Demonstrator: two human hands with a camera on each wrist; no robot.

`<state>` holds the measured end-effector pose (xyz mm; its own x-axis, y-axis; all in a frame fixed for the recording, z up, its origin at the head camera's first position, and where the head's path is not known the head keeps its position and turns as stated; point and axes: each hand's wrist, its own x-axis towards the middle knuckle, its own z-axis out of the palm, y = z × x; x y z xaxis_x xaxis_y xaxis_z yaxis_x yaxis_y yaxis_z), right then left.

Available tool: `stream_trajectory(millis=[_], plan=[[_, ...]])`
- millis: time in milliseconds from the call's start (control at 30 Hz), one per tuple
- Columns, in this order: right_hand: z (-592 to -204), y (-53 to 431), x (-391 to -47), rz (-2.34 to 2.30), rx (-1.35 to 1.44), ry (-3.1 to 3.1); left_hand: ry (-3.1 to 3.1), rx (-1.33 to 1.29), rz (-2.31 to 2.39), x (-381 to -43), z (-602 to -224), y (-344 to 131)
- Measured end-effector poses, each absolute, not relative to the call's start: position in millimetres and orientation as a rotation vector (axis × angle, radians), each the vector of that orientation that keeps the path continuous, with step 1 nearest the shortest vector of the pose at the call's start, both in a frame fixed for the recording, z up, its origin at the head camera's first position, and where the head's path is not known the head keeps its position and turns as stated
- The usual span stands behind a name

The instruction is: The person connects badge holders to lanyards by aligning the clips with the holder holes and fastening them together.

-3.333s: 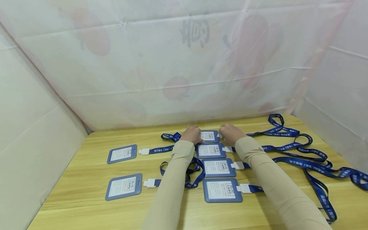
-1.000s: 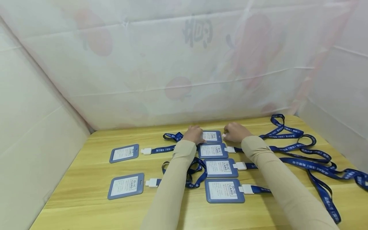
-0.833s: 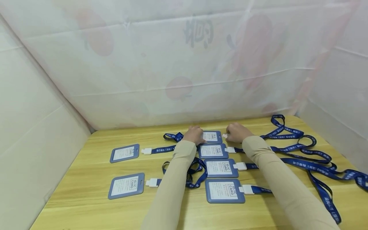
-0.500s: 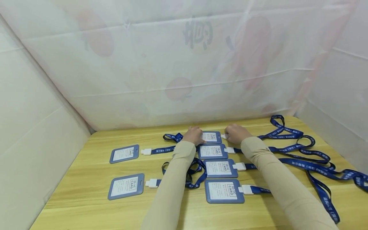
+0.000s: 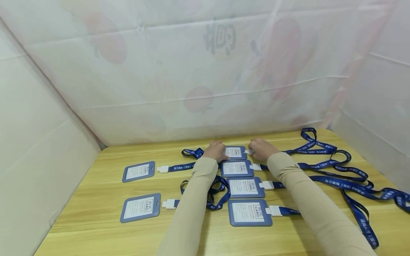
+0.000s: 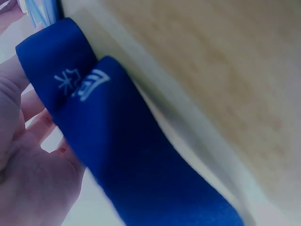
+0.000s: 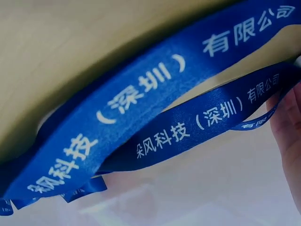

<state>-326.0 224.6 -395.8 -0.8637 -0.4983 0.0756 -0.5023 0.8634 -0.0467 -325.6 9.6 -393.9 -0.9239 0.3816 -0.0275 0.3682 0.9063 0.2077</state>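
Note:
In the head view my left hand [image 5: 216, 150] grips the left end of the farthest blue ID card holder [image 5: 235, 152], covering part of it. The thumb lies along the holder's near edge. My right hand [image 5: 262, 149] pinches a small white clip [image 5: 248, 152], whose tip is right at the slot in the holder's right end. From under that hand a blue lanyard [image 5: 307, 150] with white print runs right. The left wrist view shows the left palm [image 6: 44, 179] behind a blue strap [image 6: 127, 141]. Printed straps [image 7: 188, 125] cross the right wrist view beside part of the right hand [image 7: 289, 134].
Three more card holders [image 5: 246, 187] line up below, their clips [image 5: 267, 185] at the slots and lanyards trailing right. At left, two holders [image 5: 140, 208] lie apart from their clips [image 5: 171, 203]. Coiled lanyards [image 5: 219, 193] lie near the left forearm. White cloth [image 5: 192, 71] surrounds the wooden table [image 5: 93, 227].
Between 3.3 s and 1 s ago, my right hand drew the clip rightward off the holder's slot. It has since come back left, with the clip's tip at the slot. The left hand keeps its grip.

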Motion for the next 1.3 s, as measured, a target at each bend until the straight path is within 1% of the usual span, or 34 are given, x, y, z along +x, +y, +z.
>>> stream_trajectory(millis=[367,733,1300], plan=[[-399.1,222.6,-328.8,0.137,0.781,-3.008,2.983,0.582,0.297,-332.3,-399.4,10.5],[-394.8,222.3,-328.9,0.185,0.807,-3.009,2.978,0.576,0.325,-333.5,-397.4,10.9],[-398.7,223.3,-331.3,0.169,0.832,-2.976,2.979,0.574,0.301,-330.6,-395.5,11.8]])
